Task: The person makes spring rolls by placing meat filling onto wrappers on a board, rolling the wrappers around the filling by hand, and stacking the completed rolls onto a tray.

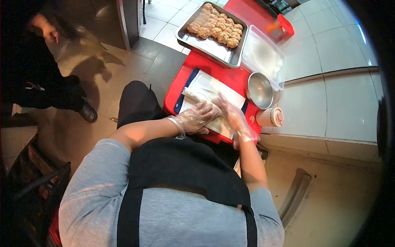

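- Roll (192,95), pale and cylindrical, lay on a white rectangular cutting board (208,81), far end visible past the clear-gloved left hand (198,117).
- Left fingers looked curved; I couldn't tell if they gripped it.
- Clear-gloved right hand (231,116) was blurry alongside, grip unclear too, near a round steel bowl (260,87).

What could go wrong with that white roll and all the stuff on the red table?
The white roll might get squashed if the left hand or right hand presses too hard. The lidded container stands close to the right hand, so a bump might tip it. The metal tray seems to stick out past the edge of the red table, so a knock could perhaps make it slide.
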Tool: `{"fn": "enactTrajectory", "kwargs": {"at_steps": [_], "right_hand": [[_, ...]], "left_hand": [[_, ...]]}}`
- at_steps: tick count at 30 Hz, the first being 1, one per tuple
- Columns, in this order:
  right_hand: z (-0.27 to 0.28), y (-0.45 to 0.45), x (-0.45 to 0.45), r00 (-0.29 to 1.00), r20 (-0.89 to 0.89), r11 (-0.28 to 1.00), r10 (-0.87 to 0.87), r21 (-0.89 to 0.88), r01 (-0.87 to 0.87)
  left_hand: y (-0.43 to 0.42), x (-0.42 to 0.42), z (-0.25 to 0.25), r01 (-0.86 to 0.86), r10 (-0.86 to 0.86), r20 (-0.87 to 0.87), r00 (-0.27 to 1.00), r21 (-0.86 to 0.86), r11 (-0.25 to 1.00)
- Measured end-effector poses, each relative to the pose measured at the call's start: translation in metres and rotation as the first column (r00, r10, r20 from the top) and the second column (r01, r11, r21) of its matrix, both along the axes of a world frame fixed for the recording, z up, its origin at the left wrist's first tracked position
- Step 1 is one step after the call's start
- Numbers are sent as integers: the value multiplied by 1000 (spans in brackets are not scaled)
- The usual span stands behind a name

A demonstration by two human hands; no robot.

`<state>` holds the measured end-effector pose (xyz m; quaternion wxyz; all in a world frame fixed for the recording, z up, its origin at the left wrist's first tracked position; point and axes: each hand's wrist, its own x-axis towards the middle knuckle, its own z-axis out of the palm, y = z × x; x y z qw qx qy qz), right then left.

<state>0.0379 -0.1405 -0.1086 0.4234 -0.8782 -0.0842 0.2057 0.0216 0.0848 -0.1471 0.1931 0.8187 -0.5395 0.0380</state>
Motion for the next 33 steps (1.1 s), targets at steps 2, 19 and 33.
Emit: {"fn": "enactTrajectory", "kwargs": {"at_steps": [2, 19, 33], "right_hand": [[11, -30, -24, 874, 333, 854, 354, -497, -157], [5, -20, -18, 915, 327, 906, 238, -413, -88], [1, -9, -26, 824, 533, 914, 191, -403, 49]], "left_hand": [[-3, -3, 0, -30, 29, 46, 999, 24, 999], [-2, -1, 4, -18, 18, 2, 1000, 66, 998], [-6, -3, 2, -23, 23, 1, 1000, 78, 997]]}}
